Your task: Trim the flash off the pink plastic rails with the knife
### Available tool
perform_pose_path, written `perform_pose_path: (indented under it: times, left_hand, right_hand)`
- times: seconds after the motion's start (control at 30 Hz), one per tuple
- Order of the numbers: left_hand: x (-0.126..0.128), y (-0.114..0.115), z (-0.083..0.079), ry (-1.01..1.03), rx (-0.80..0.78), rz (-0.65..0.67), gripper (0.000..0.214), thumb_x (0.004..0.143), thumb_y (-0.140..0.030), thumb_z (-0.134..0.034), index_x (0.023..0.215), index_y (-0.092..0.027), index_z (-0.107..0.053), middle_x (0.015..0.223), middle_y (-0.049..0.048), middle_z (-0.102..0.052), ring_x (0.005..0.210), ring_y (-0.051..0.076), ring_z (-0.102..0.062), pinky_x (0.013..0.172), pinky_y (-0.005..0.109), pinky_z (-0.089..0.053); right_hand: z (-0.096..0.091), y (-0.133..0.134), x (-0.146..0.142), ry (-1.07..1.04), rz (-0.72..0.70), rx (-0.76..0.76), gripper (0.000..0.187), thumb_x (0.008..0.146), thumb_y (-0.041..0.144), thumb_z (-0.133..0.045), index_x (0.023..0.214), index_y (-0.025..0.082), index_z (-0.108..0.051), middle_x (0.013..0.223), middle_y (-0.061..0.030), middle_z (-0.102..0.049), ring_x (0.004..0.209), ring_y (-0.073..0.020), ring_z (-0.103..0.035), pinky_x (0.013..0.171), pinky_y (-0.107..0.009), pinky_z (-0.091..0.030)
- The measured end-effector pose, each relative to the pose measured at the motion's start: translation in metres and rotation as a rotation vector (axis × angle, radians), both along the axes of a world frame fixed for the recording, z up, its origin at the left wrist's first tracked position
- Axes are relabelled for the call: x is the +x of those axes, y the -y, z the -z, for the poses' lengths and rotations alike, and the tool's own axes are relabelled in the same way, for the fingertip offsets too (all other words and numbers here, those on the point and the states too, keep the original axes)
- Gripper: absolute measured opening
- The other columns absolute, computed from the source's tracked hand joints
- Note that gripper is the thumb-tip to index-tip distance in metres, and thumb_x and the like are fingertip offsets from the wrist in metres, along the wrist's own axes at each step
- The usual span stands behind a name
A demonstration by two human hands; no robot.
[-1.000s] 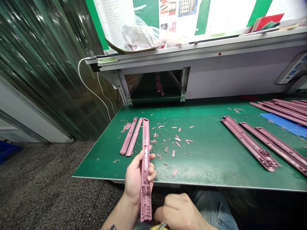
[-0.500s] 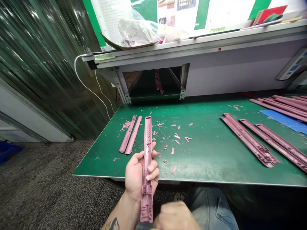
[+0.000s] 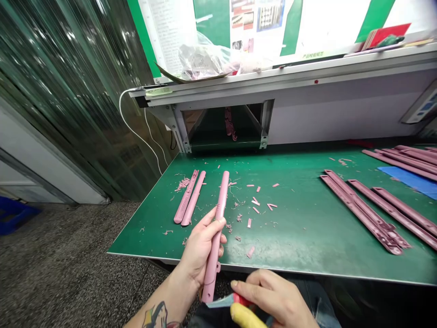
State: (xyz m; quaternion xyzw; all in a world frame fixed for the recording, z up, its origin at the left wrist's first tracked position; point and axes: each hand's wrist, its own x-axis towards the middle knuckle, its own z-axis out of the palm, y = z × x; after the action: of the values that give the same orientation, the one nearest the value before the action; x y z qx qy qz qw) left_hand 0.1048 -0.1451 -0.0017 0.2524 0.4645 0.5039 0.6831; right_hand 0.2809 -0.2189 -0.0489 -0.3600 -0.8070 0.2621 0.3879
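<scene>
From the head camera, the left hand point(image 3: 200, 248) is closed around a pink plastic rail point(image 3: 218, 214), grasping it near the middle of its length. The rail's long axis slants up and away from the person, with its far end above the green bench top point(image 3: 300, 241) and its near end pointing down past the bench's front edge.

The right hand point(image 3: 269, 296) is low in the view, clenched on a yellow-handled cutter point(image 3: 244, 315). The cutter's thin blade point(image 3: 220, 301) points left, just beside the rail's near end, though the picture does not settle whether they touch. That end lies closer to the cutter than the far end does.

On the bench, two pink bars point(image 3: 189, 197) lie side by side, left of the held rail, among scattered pink shavings point(image 3: 239, 218). Farther right, more pink rails point(image 3: 372, 209) lie at an angle, near a blue sheet point(image 3: 409, 180).
</scene>
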Motion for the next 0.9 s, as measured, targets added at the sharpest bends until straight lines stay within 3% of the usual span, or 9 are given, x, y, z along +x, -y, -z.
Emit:
perform_pose_path:
  times: [0.13, 0.27, 0.4, 0.5, 0.57, 0.63, 0.73, 0.83, 0.9]
  left_hand:
    - [0.007, 0.001, 0.001, -0.134, 0.007, 0.085, 0.053, 0.075, -0.024, -0.073, 0.125, -0.028, -0.058, 0.067, -0.0050, -0.053, 0.046, 0.005, -0.051, 0.032, 0.012, -0.038]
    - [0.010, 0.004, 0.002, -0.221, 0.008, 0.121, 0.055, 0.074, -0.027, -0.073, 0.127, -0.028, -0.058, 0.064, -0.0050, -0.051, 0.045, 0.006, -0.049, 0.032, 0.013, -0.039]
    - [0.013, 0.005, -0.002, -0.258, 0.035, 0.106, 0.059, 0.075, -0.028, -0.073, 0.131, -0.028, -0.054, 0.065, -0.0050, -0.051, 0.046, 0.007, -0.049, 0.034, 0.014, -0.037]
    - [0.022, 0.003, -0.004, -0.265, 0.105, 0.071, 0.061, 0.075, -0.025, -0.073, 0.132, -0.028, -0.052, 0.070, -0.0048, -0.054, 0.055, 0.006, -0.052, 0.048, 0.013, -0.044]
    - [0.030, 0.004, -0.005, -0.276, 0.149, 0.048, 0.057, 0.078, -0.027, -0.071, 0.132, -0.028, -0.053, 0.077, -0.0038, -0.058, 0.063, 0.006, -0.054, 0.060, 0.013, -0.046]
    - [0.036, 0.010, -0.005, -0.311, 0.179, 0.034, 0.048, 0.082, -0.033, -0.067, 0.129, -0.028, -0.057, 0.089, -0.0007, -0.064, 0.075, 0.008, -0.058, 0.068, 0.015, -0.048]
    - [0.037, 0.029, -0.002, -0.392, 0.218, 0.037, 0.042, 0.074, -0.038, -0.073, 0.114, -0.025, -0.069, 0.096, 0.0041, -0.068, 0.083, 0.014, -0.061, 0.070, 0.019, -0.049]
    - [0.035, 0.050, 0.005, -0.642, 0.365, 0.052, 0.035, 0.061, -0.035, -0.082, 0.095, -0.025, -0.077, 0.078, 0.0048, -0.070, 0.059, 0.015, -0.058, 0.052, 0.022, -0.047]
    - [0.034, 0.058, 0.009, -0.842, 0.477, 0.042, 0.029, 0.062, -0.034, -0.081, 0.090, -0.027, -0.079, 0.070, 0.0045, -0.070, 0.050, 0.014, -0.054, 0.045, 0.023, -0.043]
  right_hand:
    - [-0.014, -0.004, -0.001, 0.176, 0.091, 0.014, 0.022, 0.088, 0.033, -0.062, 0.104, 0.023, -0.072, 0.073, -0.0049, -0.064, 0.060, -0.0142, -0.059, 0.054, -0.022, -0.047]
    - [-0.015, 0.000, 0.003, 0.194, 0.134, 0.009, 0.019, 0.083, 0.033, -0.066, 0.097, 0.024, -0.074, 0.070, -0.0043, -0.064, 0.057, -0.0157, -0.059, 0.051, -0.023, -0.046]
    - [-0.002, 0.005, -0.003, -0.198, 0.331, 0.065, 0.024, 0.082, 0.028, -0.068, 0.106, 0.026, -0.071, 0.075, -0.0046, -0.065, 0.063, -0.0172, -0.060, 0.058, -0.026, -0.048]
    - [0.004, -0.001, -0.023, -0.581, 0.358, -0.302, 0.024, 0.083, 0.040, -0.067, 0.098, 0.022, -0.071, 0.069, -0.0026, -0.063, 0.059, -0.0160, -0.057, 0.054, -0.026, -0.048]
    - [0.003, -0.010, -0.036, -0.763, 0.217, -0.575, 0.033, 0.080, 0.049, -0.068, 0.095, 0.020, -0.070, 0.068, -0.0022, -0.063, 0.061, -0.0164, -0.059, 0.057, -0.026, -0.049]
    - [0.000, -0.019, -0.043, -0.914, 0.120, -0.710, 0.038, 0.076, 0.052, -0.071, 0.093, 0.018, -0.069, 0.070, -0.0020, -0.064, 0.066, -0.0168, -0.060, 0.064, -0.028, -0.050]
    - [-0.007, -0.028, -0.035, -1.026, 0.157, -0.726, 0.034, 0.078, 0.048, -0.071, 0.093, 0.017, -0.067, 0.071, -0.0004, -0.062, 0.068, -0.0145, -0.058, 0.068, -0.027, -0.049]
    - [-0.010, -0.030, -0.021, -1.014, 0.250, -0.661, 0.031, 0.076, 0.045, -0.073, 0.088, 0.017, -0.066, 0.075, -0.0013, -0.062, 0.068, -0.0138, -0.056, 0.065, -0.025, -0.048]
    - [-0.010, -0.030, -0.017, -0.986, 0.335, -0.618, 0.036, 0.071, 0.048, -0.077, 0.084, 0.016, -0.066, 0.072, -0.0020, -0.063, 0.065, -0.0150, -0.056, 0.060, -0.025, -0.047]
